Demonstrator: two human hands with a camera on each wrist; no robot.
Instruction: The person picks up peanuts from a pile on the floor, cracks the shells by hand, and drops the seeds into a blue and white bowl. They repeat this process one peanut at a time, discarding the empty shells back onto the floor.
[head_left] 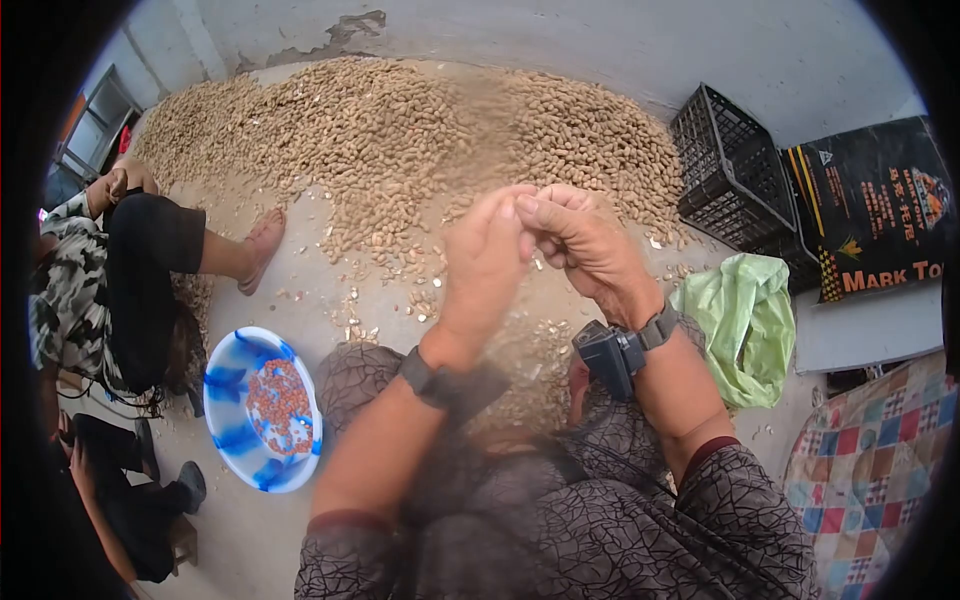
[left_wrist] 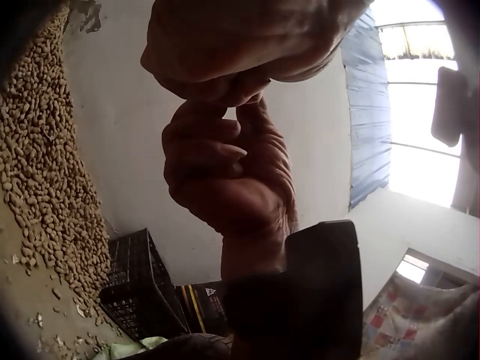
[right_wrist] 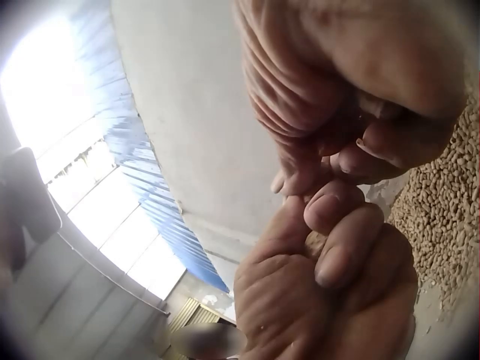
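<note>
Both hands meet at their fingertips in the middle of the head view, raised over the floor. My left hand [head_left: 485, 265] has its fingers curled in, and a bit of tan peanut [right_wrist: 316, 242] shows between them in the right wrist view. Thumb and fingers of my right hand [head_left: 585, 235] pinch at the same spot, against the left fingertips. Most of what they hold is hidden by the fingers. Beyond the hands spreads a large heap of unshelled peanuts [head_left: 380, 150].
A blue and white basin [head_left: 225, 400] with reddish kernels stands at left, near another person's bare foot [head_left: 263, 250]. To the right are a black crate [head_left: 735, 170], a green plastic bag [head_left: 740, 320], a black printed sack [head_left: 870, 210] and a checkered cloth [head_left: 870, 480]. Shell bits litter the floor.
</note>
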